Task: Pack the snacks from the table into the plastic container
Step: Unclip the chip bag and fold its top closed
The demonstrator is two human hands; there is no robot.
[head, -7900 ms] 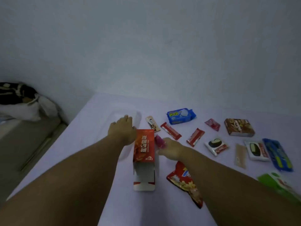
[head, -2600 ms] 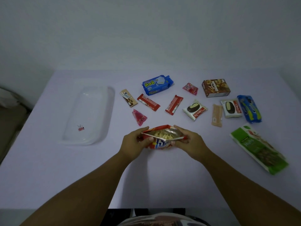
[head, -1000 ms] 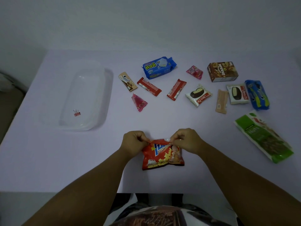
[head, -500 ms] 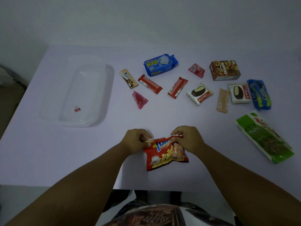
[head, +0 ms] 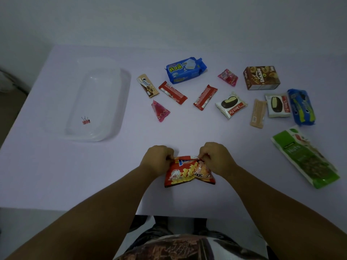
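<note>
A red chip bag lies near the table's front edge. My left hand pinches its top left corner and my right hand pinches its top right corner. The clear plastic container stands at the left of the table, holding only a small red binder clip. Further back lie several snacks: a blue biscuit pack, two red wafer bars, a pink triangular sweet, a choco pie and a brown box.
A long green nut bag lies at the right, with a blue pack, a second choco pie and a tan bar behind it. The table's front edge runs just before my body. A wall stands behind the table.
Over the last second both hands stayed on the chip bag's top corners and drew them closer together. Earlier I held the bag open at its mouth, and a red carton has gone from view.
</note>
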